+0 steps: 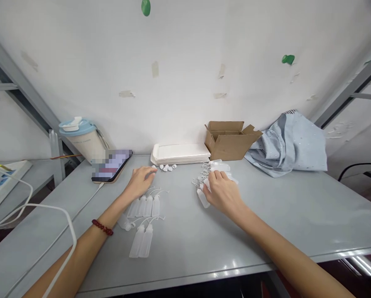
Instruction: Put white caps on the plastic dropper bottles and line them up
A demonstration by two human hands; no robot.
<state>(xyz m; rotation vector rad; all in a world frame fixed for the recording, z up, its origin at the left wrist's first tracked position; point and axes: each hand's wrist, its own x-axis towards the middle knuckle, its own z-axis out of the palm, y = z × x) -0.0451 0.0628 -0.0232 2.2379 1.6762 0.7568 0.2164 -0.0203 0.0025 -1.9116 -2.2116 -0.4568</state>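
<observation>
My left hand (141, 180) reaches forward with its fingers stretched out and the thumb apart. Its fingertips are at the small white caps (166, 167) lying in front of the envelopes. Below that hand, several small translucent plastic bottles (156, 205) with thin curved tails lie in a row. Two more bottles (146, 241) lie side by side nearer the front edge, and another is partly hidden by my left wrist. My right hand (221, 188) is closed over a heap of similar bottles (220, 166), its thumb against one bottle (203, 198); the fingers hide part of the grip.
A stack of white envelopes (182, 154) and an open cardboard box (230, 145) stand by the wall. Light blue cloth (292, 145) lies at right. On the left are a phone (112, 165) on a white cable (86, 205), a lidded cup (83, 140) and a power strip (8, 182).
</observation>
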